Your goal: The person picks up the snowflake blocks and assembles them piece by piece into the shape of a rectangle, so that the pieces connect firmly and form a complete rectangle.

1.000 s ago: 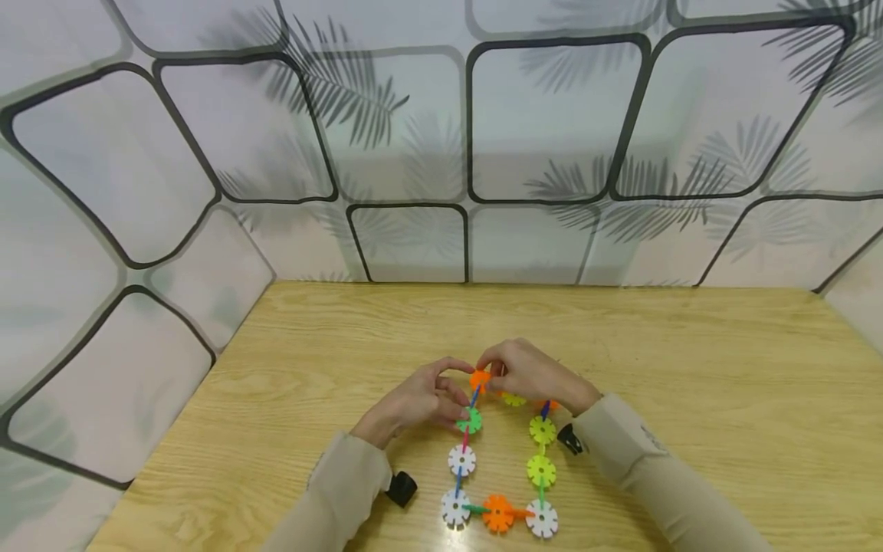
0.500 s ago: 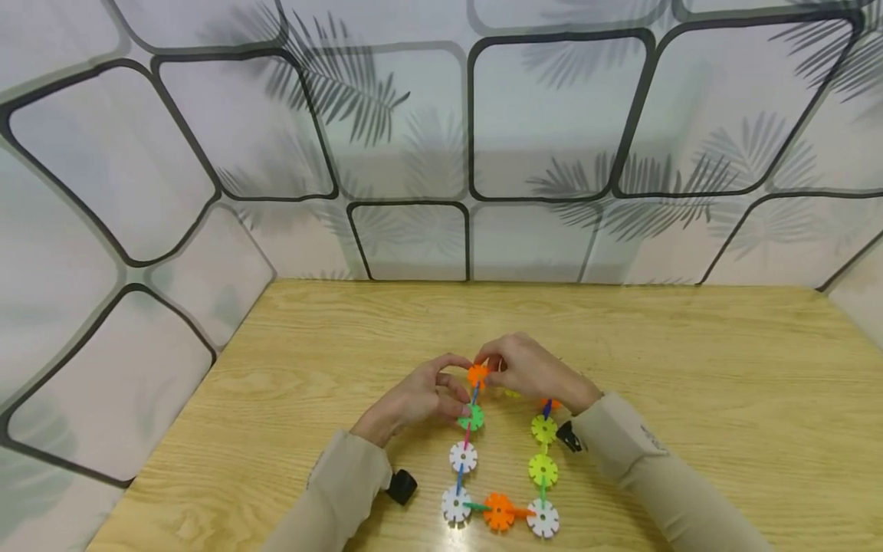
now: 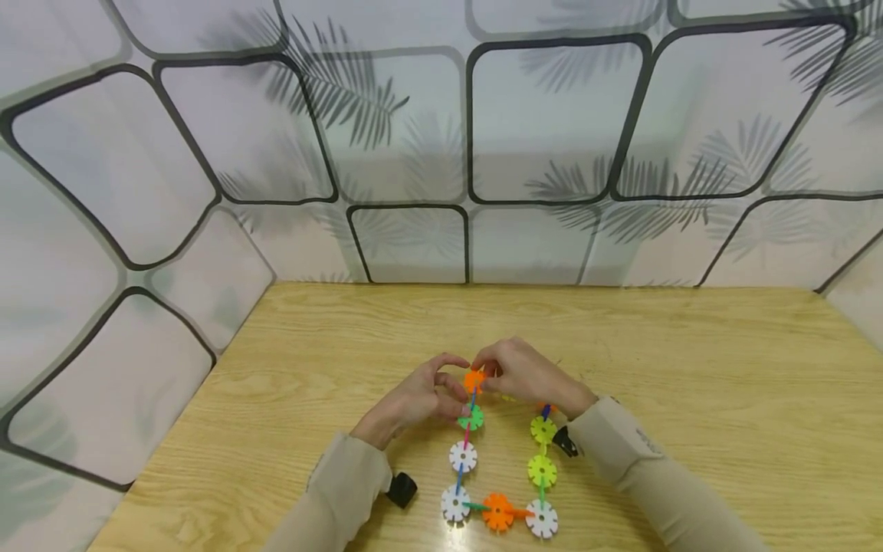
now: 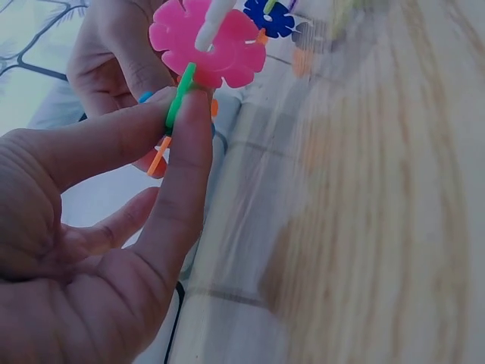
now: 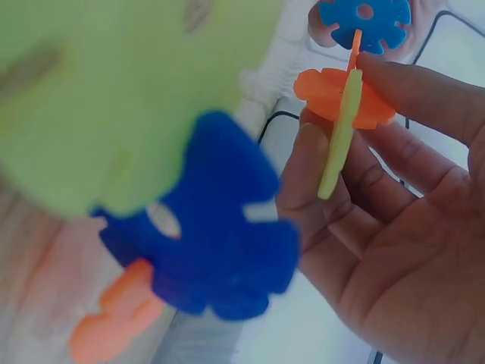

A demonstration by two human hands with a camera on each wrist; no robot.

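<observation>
Notched plastic discs are slotted together in a chain laid out as a loop on the table. In the head view my left hand [image 3: 421, 399] pinches the green disc [image 3: 472, 418] on the loop's left side; the left wrist view shows the green disc [image 4: 180, 98] edge-on between thumb and finger, beside a pink disc [image 4: 227, 57]. At the loop's far left corner my right hand [image 3: 527, 372] pinches an orange disc [image 3: 474, 381]. Close by in the right wrist view are a blue disc [image 5: 390, 30] and an edge-on yellow disc [image 5: 341, 144]. My right hand covers part of the far side.
White discs [image 3: 463, 457] and an orange disc [image 3: 497, 511] form the near part of the loop, with yellow discs [image 3: 542, 470] on its right. Black wrist cameras [image 3: 402, 489] sit under both sleeves. A patterned cloth wall [image 3: 414, 241] borders the wooden table [image 3: 690, 368].
My right hand and the orange disc have shifted slightly left. The yellow disc behind that hand is now mostly covered. My left hand keeps its pinch on the green disc.
</observation>
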